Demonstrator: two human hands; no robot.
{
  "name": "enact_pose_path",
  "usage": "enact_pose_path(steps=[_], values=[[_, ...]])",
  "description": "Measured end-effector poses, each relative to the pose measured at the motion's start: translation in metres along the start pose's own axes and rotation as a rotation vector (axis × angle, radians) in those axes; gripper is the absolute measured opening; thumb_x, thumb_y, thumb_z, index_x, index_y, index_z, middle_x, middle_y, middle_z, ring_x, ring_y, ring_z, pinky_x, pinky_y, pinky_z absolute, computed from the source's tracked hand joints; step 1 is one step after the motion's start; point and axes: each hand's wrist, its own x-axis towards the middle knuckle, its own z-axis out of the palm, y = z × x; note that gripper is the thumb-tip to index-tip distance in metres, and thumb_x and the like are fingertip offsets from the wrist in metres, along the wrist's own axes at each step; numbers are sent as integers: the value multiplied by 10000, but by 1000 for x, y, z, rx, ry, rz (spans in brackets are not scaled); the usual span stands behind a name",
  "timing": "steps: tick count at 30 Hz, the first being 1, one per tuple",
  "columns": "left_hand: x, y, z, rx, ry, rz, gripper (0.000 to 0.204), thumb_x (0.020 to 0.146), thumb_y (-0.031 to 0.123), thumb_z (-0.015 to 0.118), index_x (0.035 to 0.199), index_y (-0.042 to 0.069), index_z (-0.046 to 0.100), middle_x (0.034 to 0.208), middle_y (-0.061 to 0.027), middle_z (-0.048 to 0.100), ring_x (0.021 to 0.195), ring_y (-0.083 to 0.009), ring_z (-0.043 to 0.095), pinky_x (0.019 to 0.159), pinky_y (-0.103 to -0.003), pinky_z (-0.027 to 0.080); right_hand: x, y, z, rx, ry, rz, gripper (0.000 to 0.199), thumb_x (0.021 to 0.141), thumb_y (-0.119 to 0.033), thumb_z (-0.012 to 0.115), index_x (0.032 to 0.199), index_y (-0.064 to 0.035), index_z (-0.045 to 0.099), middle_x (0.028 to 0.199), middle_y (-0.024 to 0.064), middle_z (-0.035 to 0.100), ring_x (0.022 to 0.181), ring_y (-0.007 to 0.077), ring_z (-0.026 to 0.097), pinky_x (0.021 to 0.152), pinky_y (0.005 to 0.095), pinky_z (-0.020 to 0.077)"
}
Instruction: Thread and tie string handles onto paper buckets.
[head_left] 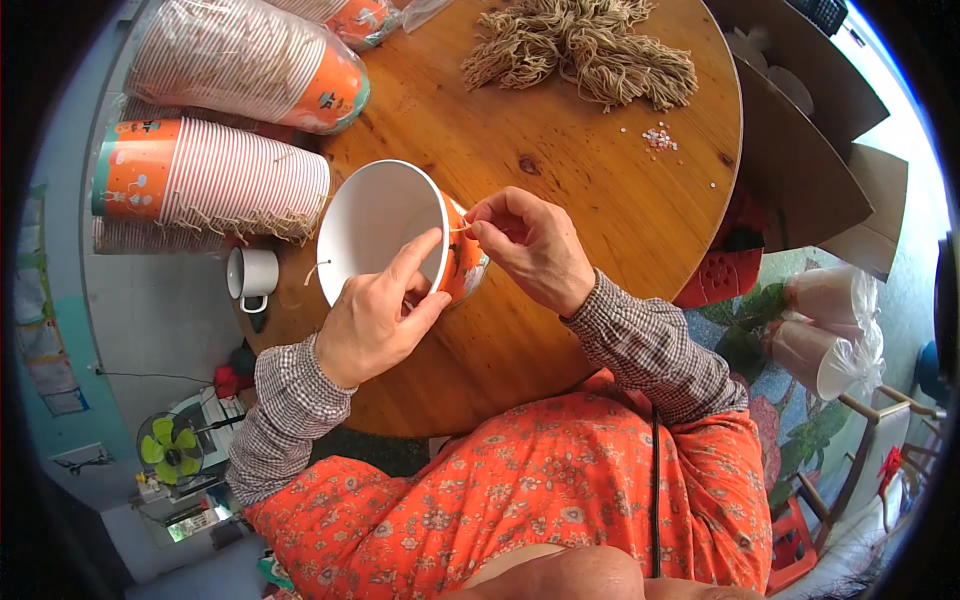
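A paper bucket [385, 205], white inside and orange printed outside, lies tilted on the wooden table with its mouth facing up and left. My left hand [372, 325] grips its near rim, with the index finger stretched along the edge and the thumb outside. At the bucket's right side, my right hand [540, 252] pinches a thin tan string [459, 229] that comes out of the wall just under the rim. A second short knotted string end [320, 269] sticks out at the left side of the rim.
Nested striped buckets [250, 172] and a plastic-wrapped stack [250, 65] lie at the far left. Below them stands a white mug [252, 275]. Tan strings [580, 50] are heaped at the back, near small scattered discs [660, 138]. Cardboard boxes [800, 160] stand beyond the table's right edge.
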Motion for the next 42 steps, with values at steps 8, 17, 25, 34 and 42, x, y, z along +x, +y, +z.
enact_pose_path(steps=[8,17,25,34,42], values=[[4,3,-3,19,-28,-13,594,838,64,664,1357,-12,385,706,-149,641,610,-260,656,566,-327,505,2,0,4,-49,29,-35,145,900,-110,626,970,17,618,891,48,655,798,99,623,706,247,534],[23,-31,8,-441,47,-95,255,967,106,520,1160,-60,523,742,-94,664,666,-109,644,585,-256,508,5,0,11,-54,38,-133,172,866,-159,651,920,4,636,875,119,612,768,218,642,669,317,544],[40,-40,10,-616,25,-87,90,928,59,553,921,-19,597,811,-36,651,709,-97,647,622,-231,528,9,-4,4,-71,-36,-84,171,868,-155,653,937,1,640,840,108,667,765,187,659,684,305,533],[24,-40,-6,-556,219,-34,99,911,95,611,872,5,622,778,-14,630,663,-78,602,616,-215,490,-35,-38,-19,139,-469,264,165,903,-145,660,1014,-27,625,845,11,663,703,64,585,610,205,467],[22,-39,-1,-610,183,24,89,898,87,624,909,0,641,803,6,619,705,-44,568,641,-205,474,-1,-65,3,534,-314,53,450,942,-105,574,1350,5,419,1105,138,651,870,152,639,712,266,502]])
